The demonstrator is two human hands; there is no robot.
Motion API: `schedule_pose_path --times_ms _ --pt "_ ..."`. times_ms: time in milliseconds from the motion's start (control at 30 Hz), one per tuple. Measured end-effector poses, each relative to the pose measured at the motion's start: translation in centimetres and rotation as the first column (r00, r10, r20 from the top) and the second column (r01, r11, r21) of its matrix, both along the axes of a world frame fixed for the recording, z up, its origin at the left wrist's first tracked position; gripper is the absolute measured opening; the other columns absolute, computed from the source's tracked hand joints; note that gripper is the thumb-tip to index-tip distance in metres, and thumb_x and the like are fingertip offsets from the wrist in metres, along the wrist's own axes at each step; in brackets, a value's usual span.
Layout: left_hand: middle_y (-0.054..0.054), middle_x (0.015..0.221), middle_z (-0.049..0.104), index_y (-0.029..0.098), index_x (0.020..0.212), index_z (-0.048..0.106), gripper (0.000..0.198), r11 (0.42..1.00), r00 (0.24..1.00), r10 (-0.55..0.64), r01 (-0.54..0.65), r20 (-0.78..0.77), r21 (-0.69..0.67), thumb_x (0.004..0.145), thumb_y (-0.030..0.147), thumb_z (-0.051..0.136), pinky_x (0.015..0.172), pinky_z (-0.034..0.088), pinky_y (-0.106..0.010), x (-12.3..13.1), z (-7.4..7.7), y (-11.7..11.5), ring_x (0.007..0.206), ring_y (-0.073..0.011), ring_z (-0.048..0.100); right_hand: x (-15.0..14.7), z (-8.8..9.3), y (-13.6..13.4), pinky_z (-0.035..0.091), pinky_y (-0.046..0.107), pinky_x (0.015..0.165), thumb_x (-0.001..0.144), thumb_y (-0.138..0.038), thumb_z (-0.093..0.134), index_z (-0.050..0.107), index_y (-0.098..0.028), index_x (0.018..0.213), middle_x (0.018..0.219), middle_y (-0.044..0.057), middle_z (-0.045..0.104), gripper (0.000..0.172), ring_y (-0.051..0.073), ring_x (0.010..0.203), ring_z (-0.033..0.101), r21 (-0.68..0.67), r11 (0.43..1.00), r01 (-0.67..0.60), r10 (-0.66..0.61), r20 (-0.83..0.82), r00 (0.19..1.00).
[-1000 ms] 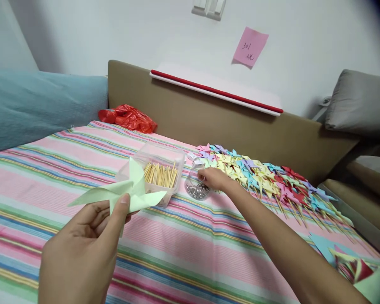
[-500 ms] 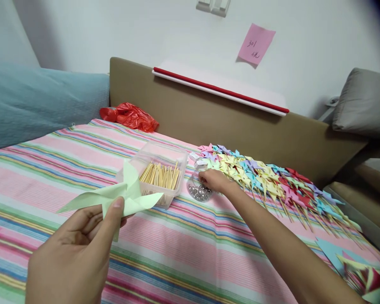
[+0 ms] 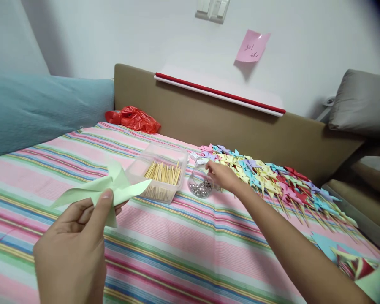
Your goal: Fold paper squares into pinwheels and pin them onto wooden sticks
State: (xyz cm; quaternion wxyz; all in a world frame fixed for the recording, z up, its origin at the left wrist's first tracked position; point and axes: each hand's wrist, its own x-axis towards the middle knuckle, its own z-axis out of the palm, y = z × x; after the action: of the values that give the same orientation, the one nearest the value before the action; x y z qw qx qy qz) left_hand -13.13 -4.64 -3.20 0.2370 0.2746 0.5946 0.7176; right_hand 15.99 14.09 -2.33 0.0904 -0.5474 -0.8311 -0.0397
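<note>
1. Here, at 7 o'clock in the view, the left hand (image 3: 72,249) has its grip pinched, thumb on top, on a pale green paper pinwheel (image 3: 114,188), held above the striped bed sheet (image 3: 193,240).
2. At 2 o'clock of it stands a clear box of wooden sticks (image 3: 160,175).
3. At the box's 3 o'clock, just beside it, is a small clear jar of silver bits (image 3: 201,183).
4. The right hand (image 3: 223,175) reaches the jar's mouth from 3 o'clock; I cannot tell whether its grip holds anything.
5. Coloured pinwheels (image 3: 272,177) lie in rows at that hand's 3 o'clock.

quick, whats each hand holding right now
Left hand: closed on the green paper pinwheel.
Right hand: fingertips at the mouth of the clear jar; whether it grips anything cannot be told.
</note>
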Motion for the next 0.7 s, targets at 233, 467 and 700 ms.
schedule_pose_path --times_ms 233,467,700 --pt "0.003 0.068 0.067 0.02 0.076 0.071 0.024 0.97 0.96 -0.175 0.13 0.22 0.207 0.071 0.037 0.087 0.064 0.049 -0.025 4.0 1.1 1.9 0.065 -0.0135 0.062 9.7 -2.3 -16.0 0.046 0.029 0.066 0.101 -0.036 0.044 0.049 -0.024 0.119 0.094 0.005 0.069 0.022 0.02 0.075 0.067 -0.004 0.979 0.204 -0.197 -0.283 0.939" --pt "0.004 0.067 0.065 0.017 0.077 0.071 0.02 0.828 0.824 -0.545 0.5 0.155 0.253 0.072 0.032 0.085 0.065 0.049 -0.022 11.4 1.1 1.3 0.065 -0.012 0.062 12.4 -5.6 -22.5 0.047 0.032 0.071 0.093 -0.024 0.051 0.055 -0.023 0.12 0.103 0.007 0.073 0.027 0.024 0.084 0.069 -0.139 0.94 0.312 -0.336 -0.223 0.915" --pt "0.003 0.068 0.064 0.017 0.073 0.067 0.026 0.758 0.738 -0.652 0.627 0.174 0.182 0.07 0.032 0.087 0.062 0.046 -0.019 15.6 -0.3 1.4 0.066 -0.0105 0.06 13.2 -6.2 -26.1 0.052 0.039 0.093 0.103 -0.03 0.037 0.057 -0.02 0.132 0.123 0.013 0.069 0.036 0.026 0.11 0.066 0.032 0.896 0.444 -0.403 -0.366 0.839"
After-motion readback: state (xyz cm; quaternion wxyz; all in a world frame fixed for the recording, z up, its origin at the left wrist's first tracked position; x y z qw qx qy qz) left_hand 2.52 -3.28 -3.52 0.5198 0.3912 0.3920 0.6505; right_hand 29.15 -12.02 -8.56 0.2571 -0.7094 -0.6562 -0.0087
